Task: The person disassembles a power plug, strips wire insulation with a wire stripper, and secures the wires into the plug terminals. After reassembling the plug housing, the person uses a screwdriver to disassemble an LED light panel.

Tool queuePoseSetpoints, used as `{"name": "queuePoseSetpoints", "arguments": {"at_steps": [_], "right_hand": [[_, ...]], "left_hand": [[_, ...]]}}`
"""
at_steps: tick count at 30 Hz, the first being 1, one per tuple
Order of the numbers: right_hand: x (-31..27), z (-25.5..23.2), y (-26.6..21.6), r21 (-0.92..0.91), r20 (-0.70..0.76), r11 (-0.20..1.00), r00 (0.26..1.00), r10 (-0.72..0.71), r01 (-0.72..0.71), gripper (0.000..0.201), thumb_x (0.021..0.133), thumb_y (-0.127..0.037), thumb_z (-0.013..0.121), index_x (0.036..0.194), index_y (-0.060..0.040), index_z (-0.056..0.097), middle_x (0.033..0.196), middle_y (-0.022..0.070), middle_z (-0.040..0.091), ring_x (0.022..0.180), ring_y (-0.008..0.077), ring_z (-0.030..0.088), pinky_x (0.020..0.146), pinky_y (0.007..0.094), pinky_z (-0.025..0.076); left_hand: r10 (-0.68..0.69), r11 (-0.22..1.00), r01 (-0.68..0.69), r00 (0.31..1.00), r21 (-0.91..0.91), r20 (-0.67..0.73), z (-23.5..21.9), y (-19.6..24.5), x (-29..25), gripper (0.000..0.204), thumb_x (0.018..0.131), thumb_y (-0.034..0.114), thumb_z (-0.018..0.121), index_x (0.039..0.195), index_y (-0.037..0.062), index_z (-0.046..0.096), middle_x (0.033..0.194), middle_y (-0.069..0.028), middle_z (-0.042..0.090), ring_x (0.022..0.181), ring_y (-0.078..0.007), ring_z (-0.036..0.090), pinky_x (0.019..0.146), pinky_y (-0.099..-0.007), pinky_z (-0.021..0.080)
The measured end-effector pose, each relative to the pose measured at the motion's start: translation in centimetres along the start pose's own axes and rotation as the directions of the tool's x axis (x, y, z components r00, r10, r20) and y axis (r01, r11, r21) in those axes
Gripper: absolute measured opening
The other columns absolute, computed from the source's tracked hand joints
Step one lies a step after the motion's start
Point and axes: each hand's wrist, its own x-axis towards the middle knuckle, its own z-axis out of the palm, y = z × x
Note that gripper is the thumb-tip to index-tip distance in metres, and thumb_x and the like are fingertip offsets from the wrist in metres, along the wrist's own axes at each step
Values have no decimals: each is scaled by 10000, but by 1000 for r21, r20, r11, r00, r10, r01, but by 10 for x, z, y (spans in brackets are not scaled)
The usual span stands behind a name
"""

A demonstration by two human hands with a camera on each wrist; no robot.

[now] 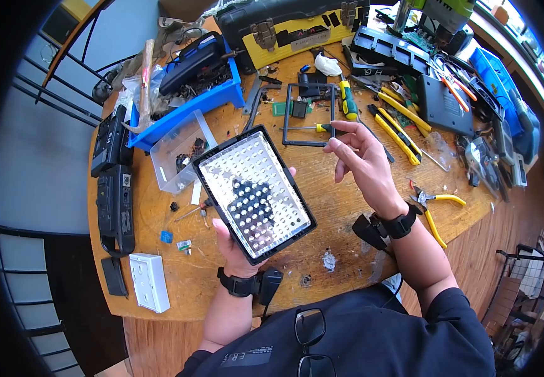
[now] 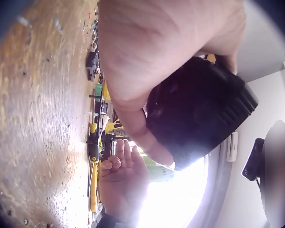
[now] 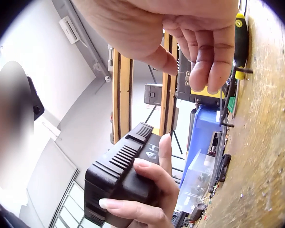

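Observation:
A black-cased LED light panel [image 1: 253,195], with rows of round lenses behind a clear front, is tilted face-up above the table. My left hand [image 1: 235,251] grips it from beneath and along its lower left side. Ribbed edges and a dark back of the panel [image 3: 121,175] show in the right wrist view, with the left fingertips [image 3: 149,168] curled on the case. Apart from the panel, to its right, my right hand [image 1: 363,163] hovers with loosely bent fingers and holds nothing. Under its fingertips, a thin black rectangular frame [image 1: 286,116] lies on the table.
Beyond the frame stands a black and yellow toolbox [image 1: 300,41]. A blue bin [image 1: 187,103] and a clear plastic box [image 1: 162,166] are at left. Yellow-handled pliers [image 1: 432,207], a utility knife [image 1: 397,138] and a screwdriver [image 1: 348,100] lie right. A white box [image 1: 149,283] sits near the front-left edge.

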Motion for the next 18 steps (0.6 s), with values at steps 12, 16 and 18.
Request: {"name": "queuePoseSetpoints", "arguments": {"at_steps": [12, 16, 18], "right_hand": [[-27, 15, -19, 8, 187, 936, 919, -348, 353, 301, 871, -79, 605, 1149, 0, 518, 750, 19, 553, 611, 43, 519, 546, 185, 427], [-28, 14, -17, -116, 194, 833, 834, -516, 542, 334, 822, -31, 644, 1140, -8, 544, 677, 7, 494, 568, 42, 474, 513, 198, 402], [-28, 13, -17, -160, 198, 819, 831, -520, 551, 343, 809, -31, 655, 1137, -19, 554, 656, 0, 471, 539, 47, 459, 485, 203, 379]], "left_hand": [[-250, 961, 264, 955, 77, -160, -32, -1, -40, 1053, 638, 531, 742, 1367, -49, 250, 1336, -151, 418, 1196, -267, 462, 993, -384, 382], [-295, 950, 305, 949, 75, -112, -32, -2, -39, 1013, 650, 464, 755, 1367, -49, 256, 1329, -153, 428, 1202, -264, 457, 994, -381, 376], [-315, 943, 324, 943, 75, -103, -36, -2, -41, 1003, 653, 447, 757, 1368, -49, 257, 1327, -154, 430, 1204, -262, 456, 993, -379, 375]]}}
